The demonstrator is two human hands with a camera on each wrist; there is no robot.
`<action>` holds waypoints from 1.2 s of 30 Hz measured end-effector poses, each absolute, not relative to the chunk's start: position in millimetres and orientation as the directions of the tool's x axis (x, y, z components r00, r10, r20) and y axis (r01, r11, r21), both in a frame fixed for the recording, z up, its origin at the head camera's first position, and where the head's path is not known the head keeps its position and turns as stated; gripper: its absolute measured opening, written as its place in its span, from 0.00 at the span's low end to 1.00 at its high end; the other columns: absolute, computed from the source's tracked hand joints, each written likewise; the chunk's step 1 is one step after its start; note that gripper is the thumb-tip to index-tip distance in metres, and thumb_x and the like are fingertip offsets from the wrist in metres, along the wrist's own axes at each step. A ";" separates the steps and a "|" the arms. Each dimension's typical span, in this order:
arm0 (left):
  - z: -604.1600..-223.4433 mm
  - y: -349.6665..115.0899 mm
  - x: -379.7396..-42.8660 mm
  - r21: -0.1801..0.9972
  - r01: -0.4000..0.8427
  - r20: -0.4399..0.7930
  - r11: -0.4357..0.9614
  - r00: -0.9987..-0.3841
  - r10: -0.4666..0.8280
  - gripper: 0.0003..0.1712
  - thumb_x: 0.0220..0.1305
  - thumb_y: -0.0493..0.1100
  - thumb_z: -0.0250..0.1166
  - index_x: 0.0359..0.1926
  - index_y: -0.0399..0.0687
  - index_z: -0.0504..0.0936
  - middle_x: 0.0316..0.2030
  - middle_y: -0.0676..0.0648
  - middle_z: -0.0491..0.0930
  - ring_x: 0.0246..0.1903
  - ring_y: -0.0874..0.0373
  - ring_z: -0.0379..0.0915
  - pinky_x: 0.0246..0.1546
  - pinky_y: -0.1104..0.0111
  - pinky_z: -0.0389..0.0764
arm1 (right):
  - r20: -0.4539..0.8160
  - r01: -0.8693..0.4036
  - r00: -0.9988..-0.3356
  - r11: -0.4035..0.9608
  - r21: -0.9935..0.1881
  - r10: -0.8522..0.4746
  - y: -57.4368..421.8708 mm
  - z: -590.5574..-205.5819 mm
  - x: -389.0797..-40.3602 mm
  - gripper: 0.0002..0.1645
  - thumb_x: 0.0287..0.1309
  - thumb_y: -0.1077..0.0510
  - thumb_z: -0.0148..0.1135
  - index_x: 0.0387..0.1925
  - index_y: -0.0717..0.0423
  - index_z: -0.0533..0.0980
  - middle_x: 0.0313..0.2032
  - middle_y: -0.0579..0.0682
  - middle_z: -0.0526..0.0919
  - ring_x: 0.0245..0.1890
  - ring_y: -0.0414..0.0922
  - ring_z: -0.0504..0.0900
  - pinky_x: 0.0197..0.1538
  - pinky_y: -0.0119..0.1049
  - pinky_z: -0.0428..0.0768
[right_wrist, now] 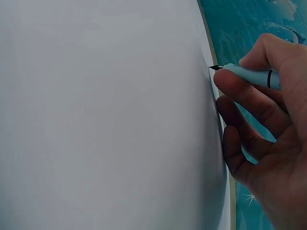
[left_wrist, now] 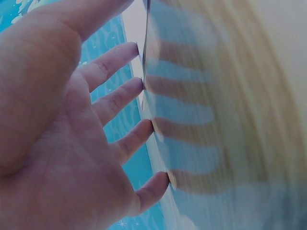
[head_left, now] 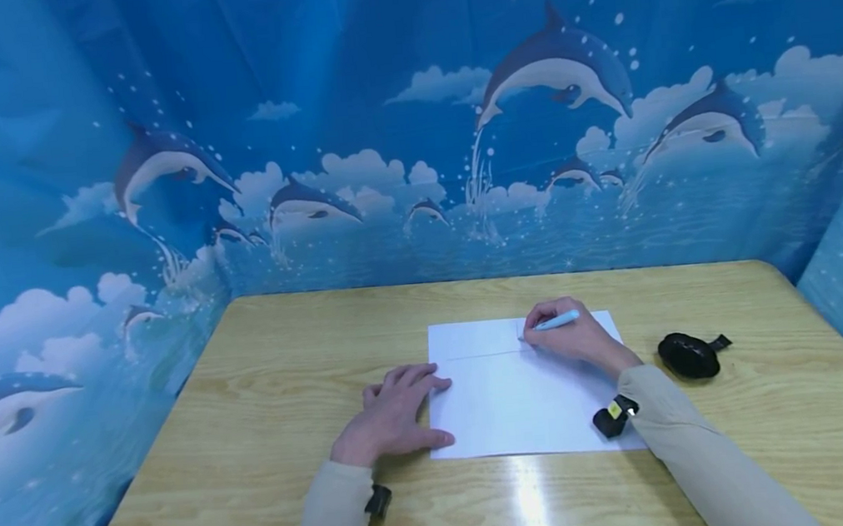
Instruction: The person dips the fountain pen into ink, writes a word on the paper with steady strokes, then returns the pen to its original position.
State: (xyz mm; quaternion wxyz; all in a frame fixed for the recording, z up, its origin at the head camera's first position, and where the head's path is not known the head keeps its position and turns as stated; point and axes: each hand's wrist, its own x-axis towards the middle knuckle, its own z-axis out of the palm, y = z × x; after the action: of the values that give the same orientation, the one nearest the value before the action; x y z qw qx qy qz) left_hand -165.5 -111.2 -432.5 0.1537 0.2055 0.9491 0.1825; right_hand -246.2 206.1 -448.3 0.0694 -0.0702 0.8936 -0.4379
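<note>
Pen: 1 slim light-blue pen with a dark nib and black ring (head_left: 558, 320), over the upper part of the sheet, nib at or very near its surface; ink contact cannot be told.
Paper: 1 white rectangular sheet of paper (head_left: 509, 406), lying on the table, carrying 1 faint crosswise line (head_left: 486, 355) and 1 short upright line (head_left: 517, 329).
Right hand: 1 bare right hand (head_left: 569, 335), fingers curled, pinching the pen near its nib.
Left hand: 1 bare left hand (head_left: 397, 411), fingers spread and nearly straight, tips at the sheet's left edge, grasping nothing.
Risk, slip: sheet may swivel under a pen stroke, being steadied chiefly along 1 edge.
Risk, smear: right hand's heel dragging over fresh ink could smudge a line.
Risk, snag: black wrist-worn device (head_left: 611, 418), above the lower right corner, may catch the sheet if the forearm drops.
Black item: 1 glossy black rounded object with a tab (head_left: 689, 355), right of the sheet, apart; an outward elbow swing might knock it.
Support: pale wood-grain table (head_left: 288, 375).
</note>
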 end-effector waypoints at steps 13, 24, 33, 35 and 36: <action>-432.7 -111.2 -164.3 0.417 0.335 -0.224 0.845 -0.863 0.453 0.43 0.58 0.66 0.73 0.72 0.64 0.71 0.79 0.50 0.58 0.78 0.39 0.49 0.69 0.29 0.55 | -0.088 -0.085 -0.964 0.608 -0.790 -0.250 206.1 -449.0 -242.1 0.04 0.55 0.57 0.65 0.32 0.49 0.85 0.27 0.46 0.88 0.24 0.45 0.74 0.31 0.33 0.73; -431.7 -110.3 -164.2 0.414 0.327 -0.223 0.849 -0.868 0.443 0.43 0.57 0.66 0.73 0.72 0.64 0.71 0.79 0.50 0.58 0.79 0.39 0.49 0.70 0.29 0.54 | -0.074 -0.120 -0.957 0.611 -0.782 -0.282 205.7 -449.9 -240.6 0.04 0.54 0.57 0.65 0.31 0.48 0.85 0.25 0.44 0.87 0.23 0.43 0.75 0.30 0.31 0.72; -431.8 -110.3 -164.1 0.410 0.332 -0.227 0.850 -0.865 0.448 0.43 0.58 0.66 0.72 0.72 0.64 0.71 0.79 0.51 0.58 0.78 0.39 0.49 0.69 0.30 0.56 | -0.077 -0.129 -0.947 0.589 -0.798 -0.311 205.1 -446.9 -237.2 0.03 0.57 0.58 0.67 0.32 0.51 0.85 0.25 0.46 0.87 0.22 0.42 0.73 0.29 0.31 0.73; -431.9 -110.2 -164.2 0.408 0.333 -0.228 0.850 -0.865 0.447 0.43 0.58 0.66 0.72 0.72 0.64 0.71 0.79 0.51 0.58 0.78 0.39 0.49 0.69 0.30 0.56 | -0.069 -0.142 -0.944 0.586 -0.797 -0.322 204.9 -446.0 -236.4 0.03 0.57 0.59 0.67 0.32 0.53 0.85 0.26 0.46 0.87 0.22 0.42 0.73 0.30 0.31 0.73; -431.9 -110.1 -164.4 0.406 0.334 -0.227 0.851 -0.865 0.448 0.43 0.58 0.66 0.72 0.72 0.65 0.71 0.79 0.51 0.58 0.78 0.39 0.49 0.69 0.30 0.56 | -0.063 -0.150 -0.943 0.585 -0.797 -0.327 204.9 -445.9 -236.3 0.03 0.58 0.59 0.68 0.32 0.53 0.85 0.26 0.47 0.87 0.22 0.42 0.73 0.30 0.31 0.73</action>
State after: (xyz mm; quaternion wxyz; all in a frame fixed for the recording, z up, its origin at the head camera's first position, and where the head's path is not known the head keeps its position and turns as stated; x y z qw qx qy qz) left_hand -164.4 -110.1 -431.9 0.1586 0.2058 0.9488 0.1796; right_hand -236.3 204.9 -445.9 0.1019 -0.1350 0.8844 -0.4350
